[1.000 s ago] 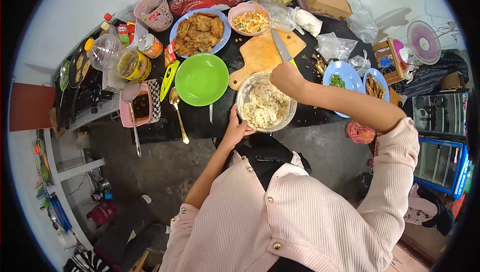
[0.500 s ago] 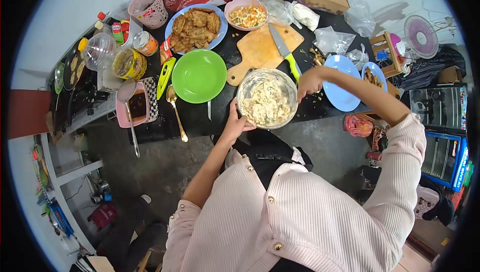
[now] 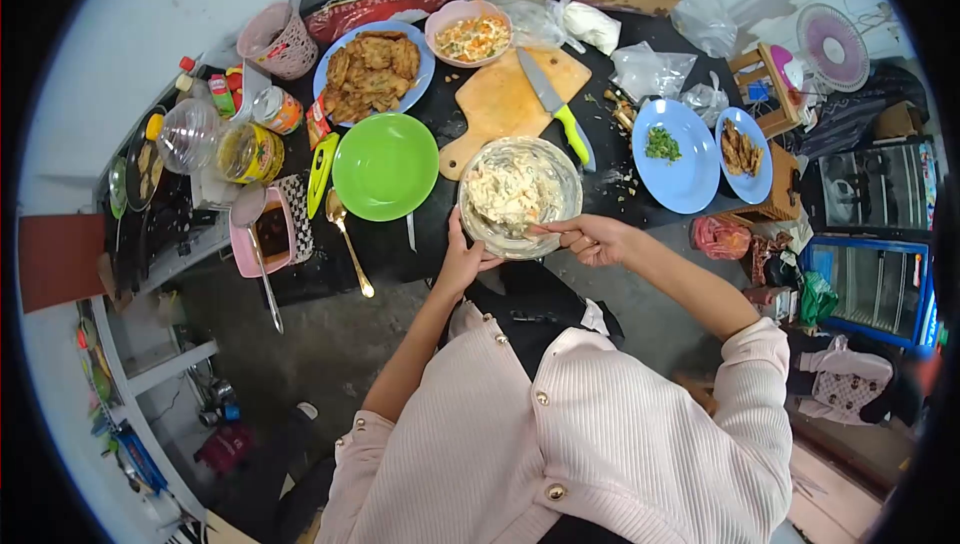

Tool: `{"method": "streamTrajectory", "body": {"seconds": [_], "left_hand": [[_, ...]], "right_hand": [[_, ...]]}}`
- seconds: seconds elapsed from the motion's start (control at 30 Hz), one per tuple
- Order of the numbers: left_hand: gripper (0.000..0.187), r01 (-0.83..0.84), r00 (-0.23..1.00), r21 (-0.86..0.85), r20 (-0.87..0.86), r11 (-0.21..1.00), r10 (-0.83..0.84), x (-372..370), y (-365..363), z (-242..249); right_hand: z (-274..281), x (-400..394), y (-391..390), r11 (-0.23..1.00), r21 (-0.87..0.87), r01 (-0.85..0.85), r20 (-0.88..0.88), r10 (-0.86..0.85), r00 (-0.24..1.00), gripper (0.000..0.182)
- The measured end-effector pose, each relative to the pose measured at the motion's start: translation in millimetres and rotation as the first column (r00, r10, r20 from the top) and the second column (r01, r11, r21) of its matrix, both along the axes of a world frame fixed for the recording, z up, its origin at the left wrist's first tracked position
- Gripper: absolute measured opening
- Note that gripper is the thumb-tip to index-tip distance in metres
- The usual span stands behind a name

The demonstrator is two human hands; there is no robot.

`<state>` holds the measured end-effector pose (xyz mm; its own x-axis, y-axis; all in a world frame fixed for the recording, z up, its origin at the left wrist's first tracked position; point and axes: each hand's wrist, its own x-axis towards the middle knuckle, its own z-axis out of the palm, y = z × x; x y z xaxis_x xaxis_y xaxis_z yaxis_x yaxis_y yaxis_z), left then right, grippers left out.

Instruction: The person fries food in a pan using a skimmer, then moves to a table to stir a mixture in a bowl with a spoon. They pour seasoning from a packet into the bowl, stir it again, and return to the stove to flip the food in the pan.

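Observation:
A clear mixing bowl [image 3: 572,176] with a pale, lumpy mixture [image 3: 515,189] is at the front edge of the black table. My left hand [image 3: 464,260] grips its lower left side. My right hand [image 3: 597,241] is closed at the lower right rim, its fingertips reaching over the mixture; what they hold is too small to make out. A green plate [image 3: 386,166] lies to the left of the bowl. Behind it is a wooden cutting board [image 3: 510,99], with a green-handled knife [image 3: 555,104] lying across its right side.
Blue plates hold chopped greens [image 3: 662,144] and browned strips [image 3: 741,150] on the right. Fried pieces [image 3: 370,74] fill another plate at the back left. A gold spoon [image 3: 350,244] and a ladle [image 3: 265,269] lie near the front edge.
My right hand has moved from beside the bowl's right side, over the blue plate's edge, to its lower right rim. The chopped greens now show. My left hand stays on the bowl.

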<state>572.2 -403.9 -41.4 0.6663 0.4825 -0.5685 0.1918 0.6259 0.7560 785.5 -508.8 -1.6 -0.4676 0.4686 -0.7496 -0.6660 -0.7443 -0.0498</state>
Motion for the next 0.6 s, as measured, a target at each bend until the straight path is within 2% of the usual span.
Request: {"method": "streamTrajectory", "body": {"seconds": [0.2,0.27,0.33,0.37,0.4,0.43,0.47,0.5,0.6], "left_hand": [[0.072,-0.026,0.999,-0.024,0.027,0.999,0.026,-2,1,-5],[0.072,-0.025,0.999,-0.022,0.029,0.999,0.026,-3,0,-3],[0.073,-0.018,1.0,-0.001,0.02,1.0,0.018,-2,0,2],[0.073,-0.02,0.999,-0.01,0.025,1.0,0.02,-2,0,3],[0.073,-0.013,1.0,-0.008,0.025,1.0,0.013,-2,0,0],[0.074,-0.009,1.0,-0.007,0.024,1.0,0.009,-2,1,-4],[0.074,-0.01,1.0,-0.008,0.022,1.0,0.01,-3,1,-8],[0.075,-0.005,1.0,0.003,0.02,1.0,0.005,-4,1,-7],[0.074,-0.004,0.997,-0.006,0.073,1.0,0.004,-6,2,-14]], "right_hand": [[43,25,-5,0.996,0.034,-0.087,0.082,0.084,0.993,0.035],[57,27,-6,0.986,0.044,-0.158,0.312,0.137,0.94,0.032],[70,23,-4,0.957,0.055,-0.285,0.587,0.2,0.785,0.03],[58,27,-9,0.926,0.107,-0.362,0.679,0.198,0.707,0.028],[43,28,-12,0.851,0.148,-0.504,0.881,0.119,0.459,0.028],[31,27,-14,0.756,0.128,-0.642,0.984,-0.017,0.176,0.028],[21,28,-16,0.653,0.051,-0.756,0.976,-0.192,-0.101,0.029],[22,24,-11,0.629,0.014,-0.777,0.955,-0.24,-0.176,0.036],[52,-10,12,0.571,-0.421,-0.705,0.838,-0.052,-0.543,0.036]]}}
